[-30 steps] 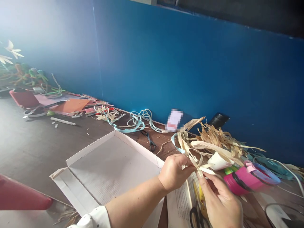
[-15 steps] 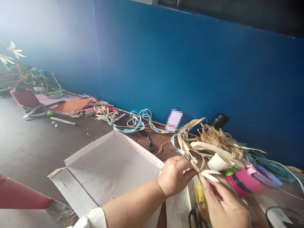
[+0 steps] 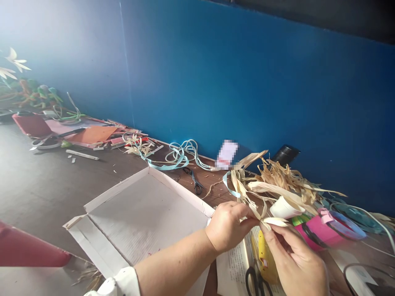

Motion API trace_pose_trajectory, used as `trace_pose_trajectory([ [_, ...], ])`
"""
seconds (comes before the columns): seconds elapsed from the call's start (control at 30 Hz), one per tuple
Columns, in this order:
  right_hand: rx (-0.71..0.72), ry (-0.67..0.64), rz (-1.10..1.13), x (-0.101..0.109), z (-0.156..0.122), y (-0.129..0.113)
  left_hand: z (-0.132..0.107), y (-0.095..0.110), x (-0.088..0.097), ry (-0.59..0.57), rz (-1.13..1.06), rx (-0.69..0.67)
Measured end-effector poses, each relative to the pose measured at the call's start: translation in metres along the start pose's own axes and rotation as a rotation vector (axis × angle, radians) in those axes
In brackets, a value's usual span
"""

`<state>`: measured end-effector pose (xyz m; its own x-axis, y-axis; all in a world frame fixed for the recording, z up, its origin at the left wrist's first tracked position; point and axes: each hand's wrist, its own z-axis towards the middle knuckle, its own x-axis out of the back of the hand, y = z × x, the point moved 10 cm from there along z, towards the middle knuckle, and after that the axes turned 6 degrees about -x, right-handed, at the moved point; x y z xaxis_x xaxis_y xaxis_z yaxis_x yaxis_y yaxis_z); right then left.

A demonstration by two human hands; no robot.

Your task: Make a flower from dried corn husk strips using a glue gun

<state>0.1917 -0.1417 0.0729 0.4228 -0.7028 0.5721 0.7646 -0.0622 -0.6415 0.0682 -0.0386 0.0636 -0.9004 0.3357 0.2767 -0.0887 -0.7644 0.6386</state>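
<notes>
Over the last second the right hand (image 3: 298,257) has edged rightward, its fingers now pinching near the centre of the corn-husk flower (image 3: 276,222), whose petals show more fanned out; the left hand (image 3: 226,228) stays almost in place, fingers closed on the opposite side; the flower is held above the desk (image 3: 92,174), short of its far edge, between cardboard tray (image 3: 138,205) and pink tub (image 3: 327,235). The petals seem to be mid-adjustment.
</notes>
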Motion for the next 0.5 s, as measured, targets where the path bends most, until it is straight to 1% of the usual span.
trace_pose_trajectory([
  [0.17, -0.010, -0.008, 0.013, -0.001, 0.002, -0.005, -0.001, -0.001, 0.000, -0.011, -0.027, 0.016],
  [0.33, -0.042, -0.027, 0.020, -0.004, 0.005, -0.002, -0.002, -0.001, -0.001, -0.023, -0.026, 0.021],
  [0.5, -0.163, -0.021, 0.019, -0.004, 0.006, 0.008, -0.001, 0.001, -0.004, -0.029, -0.044, 0.013],
])
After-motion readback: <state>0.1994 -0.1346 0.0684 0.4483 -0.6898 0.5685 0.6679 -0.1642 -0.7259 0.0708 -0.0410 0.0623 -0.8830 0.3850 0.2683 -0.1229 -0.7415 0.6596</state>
